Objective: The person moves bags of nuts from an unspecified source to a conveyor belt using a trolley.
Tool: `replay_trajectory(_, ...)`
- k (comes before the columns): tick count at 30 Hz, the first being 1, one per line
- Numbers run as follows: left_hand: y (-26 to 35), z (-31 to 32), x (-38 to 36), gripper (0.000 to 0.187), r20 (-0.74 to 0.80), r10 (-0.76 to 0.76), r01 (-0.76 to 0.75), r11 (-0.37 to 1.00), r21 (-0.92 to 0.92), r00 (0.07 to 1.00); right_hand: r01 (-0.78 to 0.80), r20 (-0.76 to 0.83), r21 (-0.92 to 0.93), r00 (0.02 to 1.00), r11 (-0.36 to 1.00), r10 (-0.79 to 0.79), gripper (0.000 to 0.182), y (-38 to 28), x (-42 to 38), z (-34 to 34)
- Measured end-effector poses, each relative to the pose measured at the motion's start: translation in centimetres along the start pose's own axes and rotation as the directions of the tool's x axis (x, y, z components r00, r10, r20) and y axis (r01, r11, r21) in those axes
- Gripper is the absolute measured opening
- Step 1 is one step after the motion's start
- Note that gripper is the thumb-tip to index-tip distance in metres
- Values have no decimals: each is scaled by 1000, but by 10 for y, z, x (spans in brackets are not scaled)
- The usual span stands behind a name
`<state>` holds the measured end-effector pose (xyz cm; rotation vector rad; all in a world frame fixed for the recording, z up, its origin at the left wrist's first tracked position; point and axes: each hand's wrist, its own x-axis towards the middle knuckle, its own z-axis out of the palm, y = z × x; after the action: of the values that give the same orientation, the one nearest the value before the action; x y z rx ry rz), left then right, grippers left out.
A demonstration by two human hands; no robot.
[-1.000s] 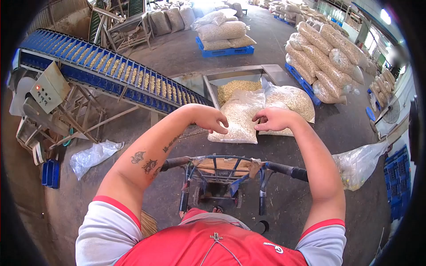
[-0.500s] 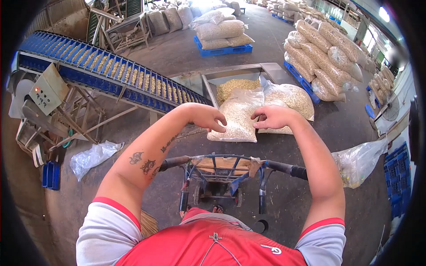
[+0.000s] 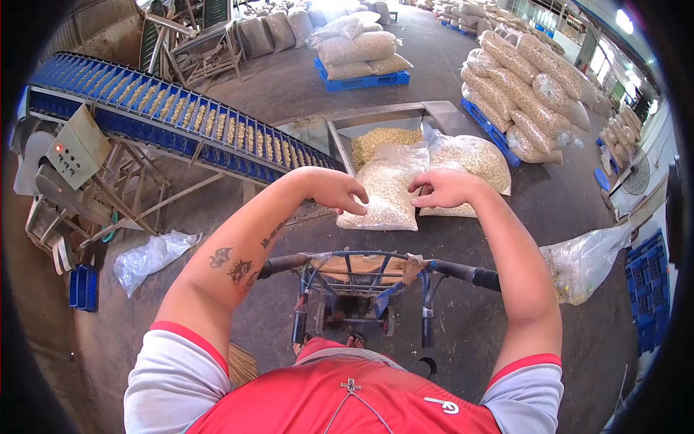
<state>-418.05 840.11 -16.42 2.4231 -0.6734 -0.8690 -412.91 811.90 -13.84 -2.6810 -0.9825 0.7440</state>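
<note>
The bag (image 3: 389,189) is noted lying at the bin's (image 3: 446,114) near edge. Left hand (image 3: 334,191) and right hand (image 3: 454,189) are spread, contact unconfirmed. Contents are judged heavy, shifting; slick film is best gripped at both corners.

Both hands (image 3: 394,192) open, empty, nr front bag (image 3: 387,184); 2nd bag (image 3: 473,163) beside it, hopper (image 3: 387,137) behind.

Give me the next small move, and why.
Likely lower the left hand and right hand to the black handles of the blue metal cart: both hands look open and empty, and the cart stands nearer than the clear plastic sacks of pale pieces.
</note>
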Motion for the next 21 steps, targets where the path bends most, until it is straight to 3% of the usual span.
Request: replay_trajectory(21,-3,-3,1,57,-9,1,-1,1000,-16,1000,7,13,-1,1000,1000,-7,54,1,5,-1)
